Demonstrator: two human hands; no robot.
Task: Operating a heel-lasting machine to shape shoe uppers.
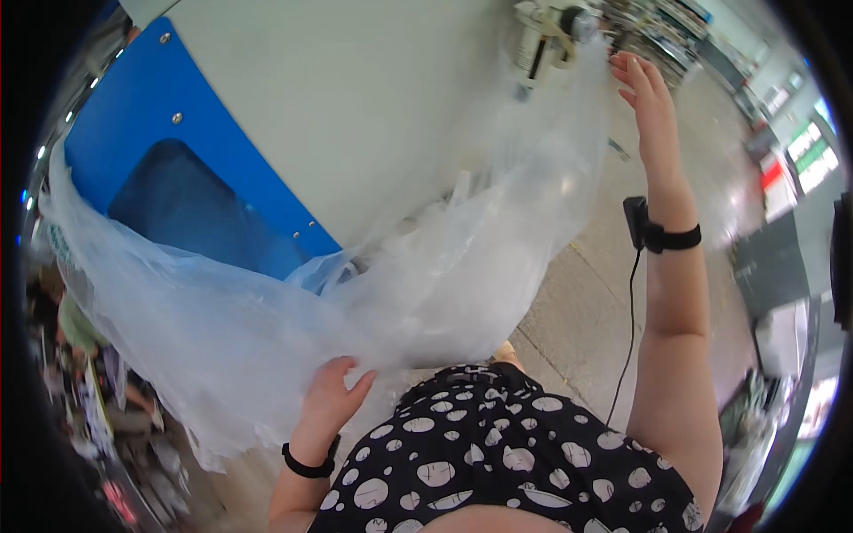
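A large clear plastic bag or sheet [471, 293] hangs in loose folds across a blue and white machine. It stretches from the machine's left side up to a fitting at the far right. My left hand [333, 397] is at the sheet's near edge, against the film, thumb and fingers apart. Raised at the far right, my right hand [646, 102] has its fingers loosely stretched beside the sheet's upper end, and I see nothing in it. Whether its fingertips touch the film I cannot tell.
The machine has a white panel [355, 98] and a blue panel [209, 111] with a dark opening [173, 195]. A pressure-regulator-like fitting [544, 44] projects at its far right. A black cable [630, 329] hangs from my right wristband. Grey floor [591, 293] lies right; people and clutter are left.
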